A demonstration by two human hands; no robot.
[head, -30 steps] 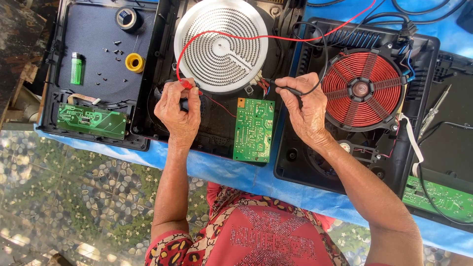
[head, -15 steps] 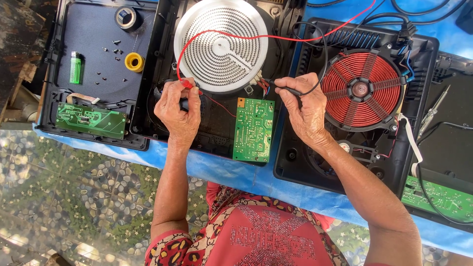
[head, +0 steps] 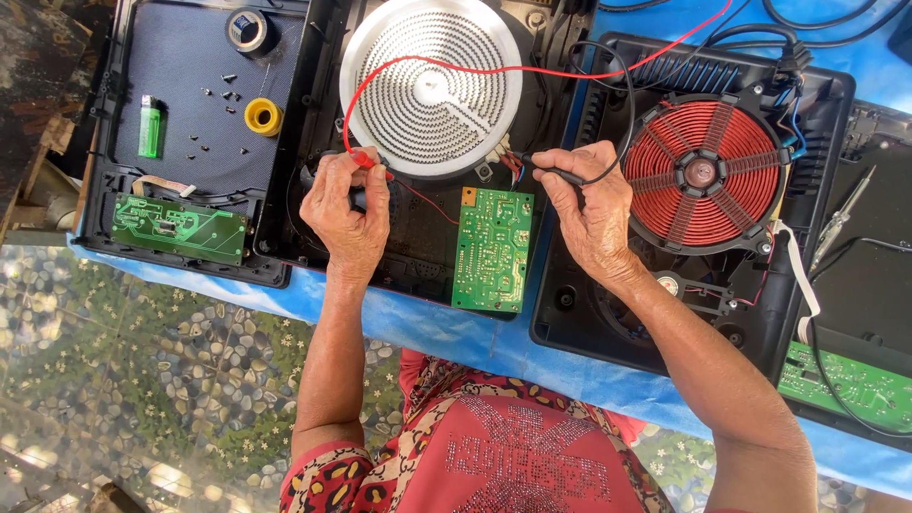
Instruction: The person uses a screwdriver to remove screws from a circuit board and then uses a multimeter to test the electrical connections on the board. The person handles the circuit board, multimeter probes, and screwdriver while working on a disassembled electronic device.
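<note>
Hands (head: 347, 214) (fisted) (head: 594, 214) — on probes (head: 556, 171)

Three green circuit boards (head: 493, 249) (head: 179, 228) (head: 845, 385); two heating elements: white coil (head: 432, 85), red coil (head: 703, 171); two tape rolls (head: 263, 117) (head: 249, 28); one green lighter (head: 149, 126).

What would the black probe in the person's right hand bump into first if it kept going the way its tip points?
Probably the wire terminals at the rim of the white round heating element. The right hand aims its black probe leftward at them; whether the tip touches is unclear.
</note>
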